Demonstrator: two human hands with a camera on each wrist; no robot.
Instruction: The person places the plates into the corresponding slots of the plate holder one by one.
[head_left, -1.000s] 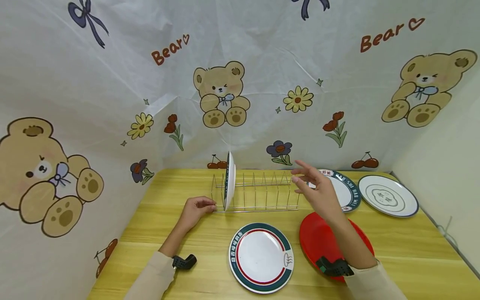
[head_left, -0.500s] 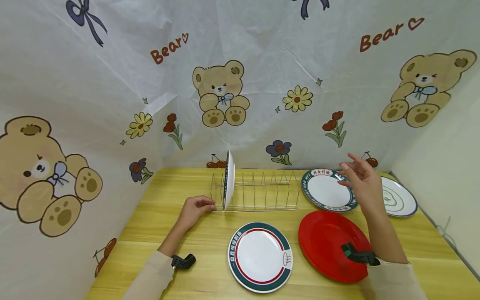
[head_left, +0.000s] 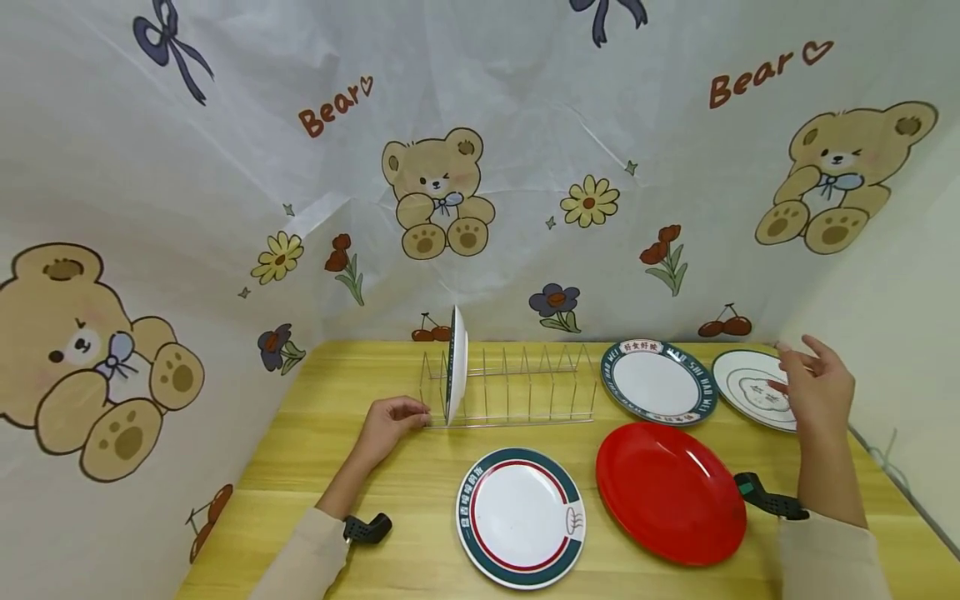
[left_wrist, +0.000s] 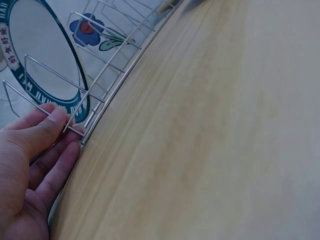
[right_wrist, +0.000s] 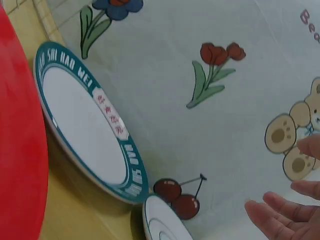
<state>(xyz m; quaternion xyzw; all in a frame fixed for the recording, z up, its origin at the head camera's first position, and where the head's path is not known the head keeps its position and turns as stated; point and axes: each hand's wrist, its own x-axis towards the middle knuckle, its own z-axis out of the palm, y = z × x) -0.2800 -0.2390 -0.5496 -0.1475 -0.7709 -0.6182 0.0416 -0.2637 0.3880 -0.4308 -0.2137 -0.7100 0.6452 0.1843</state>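
Observation:
My left hand [head_left: 393,421] pinches the left end of a metal wire dish rack [head_left: 517,424]; in the left wrist view its thumb and fingers [left_wrist: 57,117] close on the end wire. One green-rimmed plate [head_left: 459,367] stands upright in the rack near that end. At the far right my right hand [head_left: 819,390] is held over the right edge of a white plate [head_left: 750,387] with thin dark rings, hiding part of it. The fingers are loosely bent and hold nothing; in the right wrist view they appear spread [right_wrist: 280,217].
A plate with green lettered rim [head_left: 660,382] lies right of the rack. In front of it lies a red plate [head_left: 667,492]. A white plate with green and red rings [head_left: 521,517] lies before the rack. Bear-print cloth [head_left: 517,242] hangs behind the wooden table [head_left: 405,517].
My right hand has moved right, from beside the rack's right end, across the green-rimmed plate, to the far-right white plate. My left hand stays on the rack.

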